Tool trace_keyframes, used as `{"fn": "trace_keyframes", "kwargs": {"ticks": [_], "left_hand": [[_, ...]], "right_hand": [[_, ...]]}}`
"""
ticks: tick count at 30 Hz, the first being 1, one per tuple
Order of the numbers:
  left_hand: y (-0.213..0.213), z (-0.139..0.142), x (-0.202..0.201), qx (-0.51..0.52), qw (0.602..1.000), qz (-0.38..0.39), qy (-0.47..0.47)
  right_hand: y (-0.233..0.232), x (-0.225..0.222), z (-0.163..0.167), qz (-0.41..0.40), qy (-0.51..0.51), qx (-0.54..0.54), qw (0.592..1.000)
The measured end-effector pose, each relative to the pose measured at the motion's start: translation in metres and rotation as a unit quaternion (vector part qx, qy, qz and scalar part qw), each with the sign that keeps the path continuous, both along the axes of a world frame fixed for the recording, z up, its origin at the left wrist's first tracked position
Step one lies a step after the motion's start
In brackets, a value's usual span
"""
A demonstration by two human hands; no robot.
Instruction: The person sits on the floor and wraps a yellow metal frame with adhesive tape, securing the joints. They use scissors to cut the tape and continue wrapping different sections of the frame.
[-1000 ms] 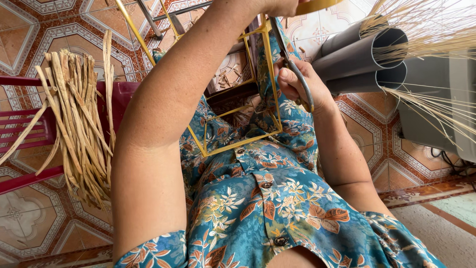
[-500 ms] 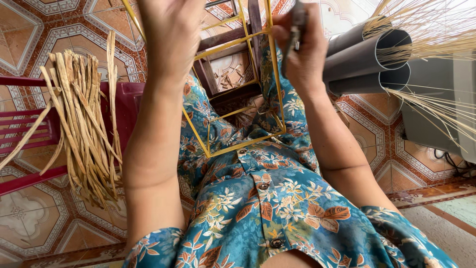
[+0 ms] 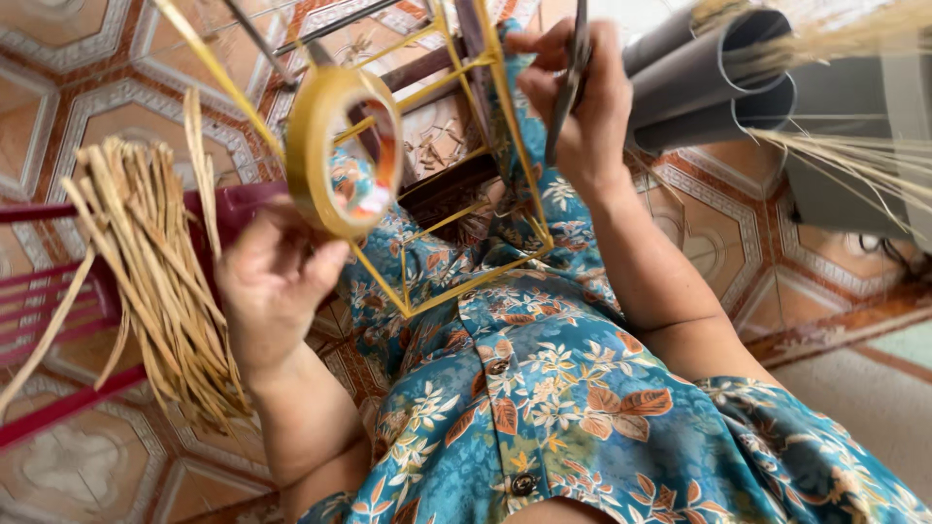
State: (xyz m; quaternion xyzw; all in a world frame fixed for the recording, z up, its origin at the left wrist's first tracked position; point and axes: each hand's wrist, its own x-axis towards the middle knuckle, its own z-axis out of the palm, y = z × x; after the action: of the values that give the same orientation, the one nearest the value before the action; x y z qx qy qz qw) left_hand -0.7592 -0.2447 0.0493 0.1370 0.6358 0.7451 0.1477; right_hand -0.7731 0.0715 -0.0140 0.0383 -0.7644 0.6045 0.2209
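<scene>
Nearest, the left hand (image 3: 272, 291) closes its fingers on a yellow tape roll (image 3: 340, 150), a thick ring with an open middle, held up before the lap. Beyond it the right hand (image 3: 578, 102) grips dark scissors (image 3: 568, 82), blades shut, beside a yellow wire frame (image 3: 485, 175). Pale straw strips (image 3: 146, 272) hang over a red rack (image 3: 58, 301); grey rolled tubes (image 3: 709, 87) lie farthest.

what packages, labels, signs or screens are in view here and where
None in view: no package, label, sign or screen shows. The left hand holds a plain yellow tape roll; the right hand holds scissors by a yellow frame.
</scene>
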Motion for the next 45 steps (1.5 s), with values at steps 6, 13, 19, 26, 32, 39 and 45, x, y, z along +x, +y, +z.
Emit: {"fn": "trace_keyframes", "kwargs": {"ticks": [6,13,19,26,32,39,45], "left_hand": [[0.032,-0.015,-0.004,-0.029,0.983,-0.168,0.061],[0.063,-0.025,-0.012,-0.228,0.915,-0.069,0.327],[0.081,-0.038,-0.008,-0.221,0.905,0.066,0.358],[0.079,-0.056,-0.007,-0.020,0.995,0.021,0.092],[0.071,-0.031,-0.002,0.012,0.998,0.010,0.061],[0.005,-0.011,-0.015,0.059,0.987,0.116,0.093],[-0.077,0.000,-0.072,0.051,0.915,0.370,0.150]], "right_hand": [[0.000,0.055,0.004,0.148,-0.006,0.032,0.988],[0.013,0.075,-0.017,0.146,-0.153,-0.289,0.934],[0.010,0.062,-0.015,0.116,-0.171,-0.323,0.924],[-0.019,0.045,0.007,0.079,-0.167,-0.282,0.942],[-0.025,0.037,0.012,0.107,-0.132,-0.217,0.961],[-0.013,0.028,0.016,0.033,-0.006,-0.057,0.998],[-0.025,-0.002,0.006,0.011,-0.039,-0.071,0.997]]}}
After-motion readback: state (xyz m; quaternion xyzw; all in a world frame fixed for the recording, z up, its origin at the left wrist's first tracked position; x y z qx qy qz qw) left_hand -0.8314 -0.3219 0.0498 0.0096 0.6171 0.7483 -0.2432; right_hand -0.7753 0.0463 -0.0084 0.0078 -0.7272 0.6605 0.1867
